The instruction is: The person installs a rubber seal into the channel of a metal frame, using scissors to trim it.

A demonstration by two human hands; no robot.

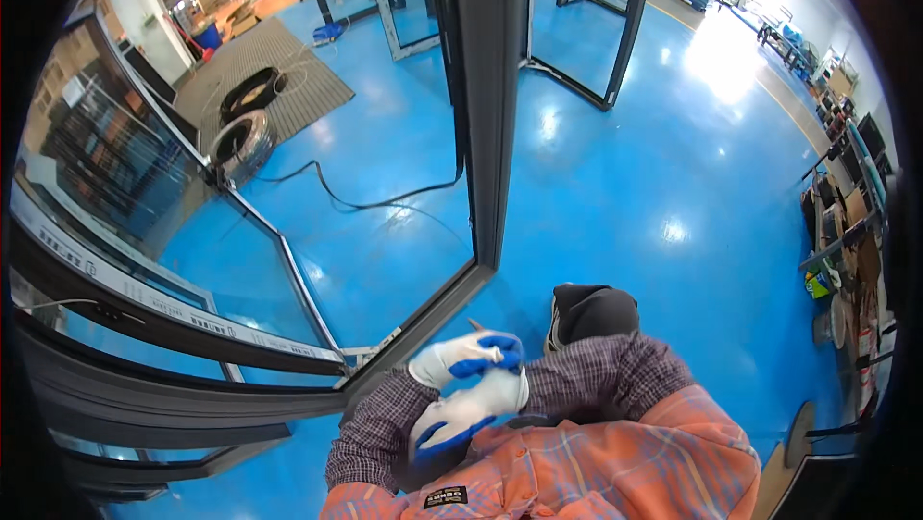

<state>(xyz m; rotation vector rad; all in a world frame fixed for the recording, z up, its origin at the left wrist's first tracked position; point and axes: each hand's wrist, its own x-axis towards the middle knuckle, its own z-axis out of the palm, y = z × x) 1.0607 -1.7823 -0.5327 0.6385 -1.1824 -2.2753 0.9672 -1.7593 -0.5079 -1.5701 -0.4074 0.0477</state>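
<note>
A smooth, matt, metal-like finish is shown by the dark frame (481,78) at twelve o'clock, and glassy reflections by the pane (106,184) at nine. The floor (625,145) is glossily coated; at six, cloth gloves (471,401) are faced in smooth blue.

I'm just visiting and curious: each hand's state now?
Left hand: looks curled; whether holding anything cannot be told.
Right hand: open or closed cannot be told.

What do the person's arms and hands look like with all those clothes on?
The left hand and right hand wear white gloves with bright blue patches. Dark purplish checked sleeves cover the forearms. Higher up, there's an orange plaid shirt with pale bluish lines.
</note>
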